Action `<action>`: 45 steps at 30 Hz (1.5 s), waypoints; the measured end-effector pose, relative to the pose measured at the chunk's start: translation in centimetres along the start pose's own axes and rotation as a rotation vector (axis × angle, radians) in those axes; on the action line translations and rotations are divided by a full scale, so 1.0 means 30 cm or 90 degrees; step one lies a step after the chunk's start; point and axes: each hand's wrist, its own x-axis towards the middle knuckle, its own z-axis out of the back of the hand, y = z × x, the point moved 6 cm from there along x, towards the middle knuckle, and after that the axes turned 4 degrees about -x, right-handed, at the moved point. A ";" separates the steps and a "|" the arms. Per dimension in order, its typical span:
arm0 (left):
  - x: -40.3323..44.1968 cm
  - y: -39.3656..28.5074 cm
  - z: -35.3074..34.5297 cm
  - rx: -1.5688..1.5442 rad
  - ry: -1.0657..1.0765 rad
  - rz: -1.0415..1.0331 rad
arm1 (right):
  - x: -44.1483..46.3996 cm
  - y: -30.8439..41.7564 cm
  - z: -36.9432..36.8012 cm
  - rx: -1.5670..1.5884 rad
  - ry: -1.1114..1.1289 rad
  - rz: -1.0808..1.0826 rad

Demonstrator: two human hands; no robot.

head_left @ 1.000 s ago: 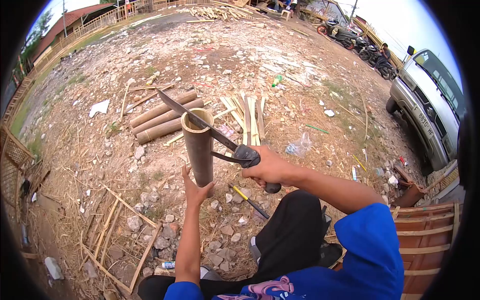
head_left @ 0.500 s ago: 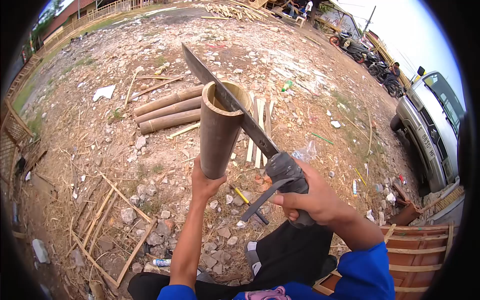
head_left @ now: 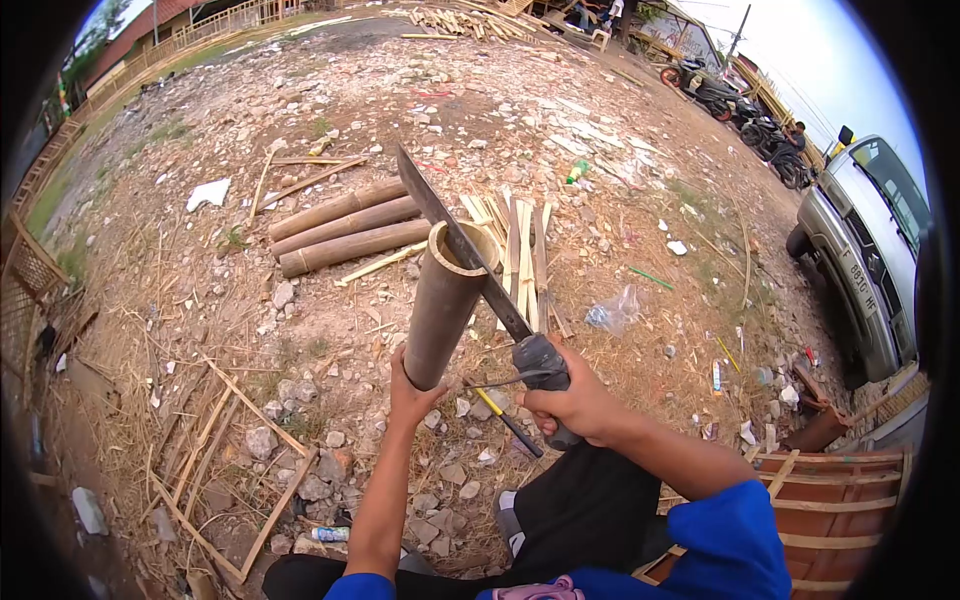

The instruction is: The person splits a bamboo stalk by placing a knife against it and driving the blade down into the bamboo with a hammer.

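Observation:
My left hand [head_left: 408,390] is wrapped round the lower end of a thick hollow bamboo piece [head_left: 440,320], which stands tilted with its open end up. In my right hand [head_left: 565,400] is a machete [head_left: 508,315], gripped by its dark wrapped handle, with a loose strap hanging off it. The blade slants up and left across the bamboo's open top, lying over or in its rim; how deep it sits I cannot tell. Below the hands, on the stony ground, lies a tool with a yellow and black handle [head_left: 500,415].
Several bamboo lengths [head_left: 345,230] lie ahead, beside split strips [head_left: 525,250]. Thin wood sticks [head_left: 225,440] lie at left among stones. A clear plastic bag [head_left: 620,308] is at right. Farther off stand a silver vehicle [head_left: 860,260], motorcycles [head_left: 700,90] and a person [head_left: 795,137].
Both hands have moved down; the bamboo piece has shifted right and leans more to the right. The machete has come down with it, its handle moving left.

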 end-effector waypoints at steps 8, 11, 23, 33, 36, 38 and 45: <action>0.084 -0.250 0.029 -0.072 0.014 -0.015 | -0.141 0.137 0.004 -0.002 -0.029 0.013; 0.143 -0.390 0.059 -0.119 0.010 -0.063 | -0.277 0.281 0.013 -0.035 -0.077 0.028; -0.023 0.019 0.027 0.101 0.006 -0.014 | 0.034 -0.073 0.023 -0.059 -0.003 0.013; 0.076 -0.165 0.025 -0.082 0.015 -0.063 | 0.006 -0.072 -0.010 -0.046 0.012 -0.003; 0.072 -0.180 0.032 -0.041 0.000 -0.031 | 0.017 -0.086 -0.007 -0.076 -0.012 0.005; 0.079 -0.176 0.032 -0.055 0.010 -0.025 | 0.020 -0.083 0.005 -0.128 -0.064 0.034; 0.077 -0.165 0.021 -0.052 0.015 -0.049 | 0.008 -0.087 0.024 -0.235 -0.128 0.154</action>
